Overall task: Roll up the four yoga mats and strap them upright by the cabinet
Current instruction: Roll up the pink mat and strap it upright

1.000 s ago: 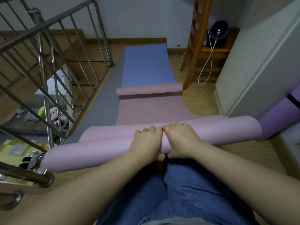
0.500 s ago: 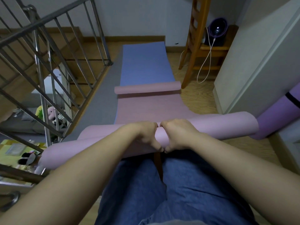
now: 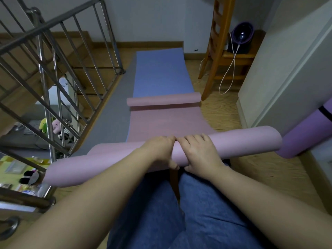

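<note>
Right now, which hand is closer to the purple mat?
Right. The right hand grips the pink roll on the side toward the purple mat; the left hand grips beside it, farther away.

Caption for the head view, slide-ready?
Left hand and right hand grip the pink mat roll; blue mat lies unrolled beyond.

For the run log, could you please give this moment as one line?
pink mat partly rolled | left hand grips it | right hand grips it | purple mat rolled, by cabinet
</note>
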The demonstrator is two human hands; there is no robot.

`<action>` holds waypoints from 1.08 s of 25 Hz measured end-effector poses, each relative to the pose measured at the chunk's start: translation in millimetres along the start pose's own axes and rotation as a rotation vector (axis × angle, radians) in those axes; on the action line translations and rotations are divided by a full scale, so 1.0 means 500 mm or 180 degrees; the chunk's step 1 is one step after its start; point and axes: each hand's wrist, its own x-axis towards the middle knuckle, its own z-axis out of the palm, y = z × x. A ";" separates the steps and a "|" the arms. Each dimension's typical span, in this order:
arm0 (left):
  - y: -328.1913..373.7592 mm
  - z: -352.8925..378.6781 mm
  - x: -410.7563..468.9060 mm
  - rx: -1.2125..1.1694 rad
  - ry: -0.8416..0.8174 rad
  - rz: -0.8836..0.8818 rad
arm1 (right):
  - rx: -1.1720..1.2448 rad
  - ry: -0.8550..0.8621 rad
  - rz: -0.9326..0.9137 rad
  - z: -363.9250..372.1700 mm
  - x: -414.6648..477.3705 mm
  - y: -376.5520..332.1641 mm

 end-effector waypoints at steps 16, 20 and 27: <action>0.041 -0.037 -0.144 0.0687 0.1009 0.0229 | 0.0206 -0.0975 -0.0219 -0.195 -0.004 -0.003; 0.067 -0.015 -0.178 0.0310 0.0243 0.0461 | 0.0372 -0.1777 -0.0276 -0.200 -0.053 -0.017; 0.036 -0.045 -0.105 -0.0541 -0.1234 0.0272 | -0.0056 -0.1535 -0.0411 -0.154 -0.079 -0.032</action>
